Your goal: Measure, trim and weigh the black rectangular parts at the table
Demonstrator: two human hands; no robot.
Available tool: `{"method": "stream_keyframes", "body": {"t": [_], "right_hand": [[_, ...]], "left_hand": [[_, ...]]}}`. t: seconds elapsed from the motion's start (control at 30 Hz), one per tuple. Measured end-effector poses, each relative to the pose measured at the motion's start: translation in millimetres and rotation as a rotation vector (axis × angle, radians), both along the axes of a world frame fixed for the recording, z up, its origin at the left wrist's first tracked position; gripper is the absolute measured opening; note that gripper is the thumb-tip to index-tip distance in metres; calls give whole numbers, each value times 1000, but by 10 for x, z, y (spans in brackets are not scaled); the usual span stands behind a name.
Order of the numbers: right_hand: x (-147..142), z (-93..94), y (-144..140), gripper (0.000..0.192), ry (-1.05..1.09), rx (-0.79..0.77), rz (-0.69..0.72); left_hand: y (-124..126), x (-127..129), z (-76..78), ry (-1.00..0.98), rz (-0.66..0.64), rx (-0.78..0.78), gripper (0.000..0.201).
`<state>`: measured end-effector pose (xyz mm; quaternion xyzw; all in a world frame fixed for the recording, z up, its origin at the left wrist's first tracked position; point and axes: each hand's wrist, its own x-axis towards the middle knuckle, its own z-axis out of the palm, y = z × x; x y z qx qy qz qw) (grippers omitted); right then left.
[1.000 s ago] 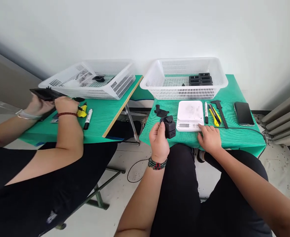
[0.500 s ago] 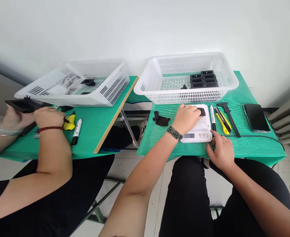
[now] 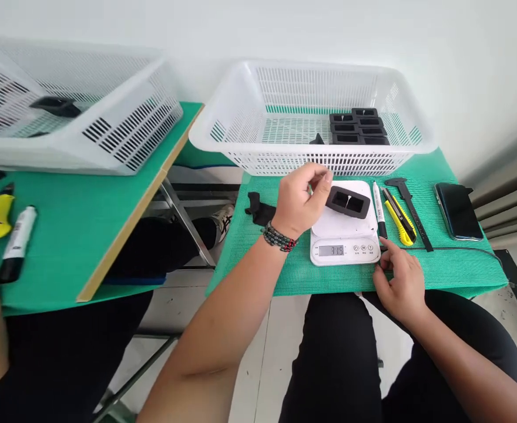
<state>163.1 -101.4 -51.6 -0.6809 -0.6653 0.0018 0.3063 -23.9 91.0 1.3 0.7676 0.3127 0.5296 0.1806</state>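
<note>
The left hand (image 3: 300, 202) hovers over the left edge of a white kitchen scale (image 3: 345, 226), its fingers (image 3: 318, 176) loosely curled and holding nothing, the fingertips just beside a black rectangular part (image 3: 348, 201). That part lies flat on the scale's platform, with two open recesses facing up. The scale's small display is lit, though its digits are too small to read with certainty. The right hand (image 3: 402, 282) rests on the green mesh worktop (image 3: 452, 267) at the scale's front right corner, fingers bent and gripping nothing, one fingertip close to the scale's edge. Just right of the scale lie a white marker (image 3: 378, 207), a yellow utility knife (image 3: 398, 220) and a black caliper (image 3: 410, 208), then a dark phone (image 3: 457, 202) farther right. A small black scrap (image 3: 258, 208) sits left of the hand. Behind the scale stands a white basket (image 3: 249, 97) holding a stack of similar black parts (image 3: 359, 126).
</note>
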Motion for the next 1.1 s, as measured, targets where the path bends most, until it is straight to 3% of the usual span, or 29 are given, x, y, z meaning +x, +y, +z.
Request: {"method": "stream_keyframes", "body": {"t": [0.13,0.27,0.4,0.67,0.97,1.1], "right_hand": [[45,8,-32,45,15,38,37],[81,-42,-87,42,160,90,70],[50,-83,-83,35,179,188,32],[-54,-114,-20,25,1,220,-149],[-60,-170,-3,20,-22,217,-171],[-114,-144,-28,21,118,206,-128]], "left_hand": [[72,-1,-40,60,-11,1,19],[118,21,-73,-16,-35,-86,3],[157,50,-148,-80,-53,-164,20],[231,22,-174,-130,-55,-247,22],[218,25,-224,-6,-182,-317,21],[246,12,-239,-5,-218,-347,29]]}}
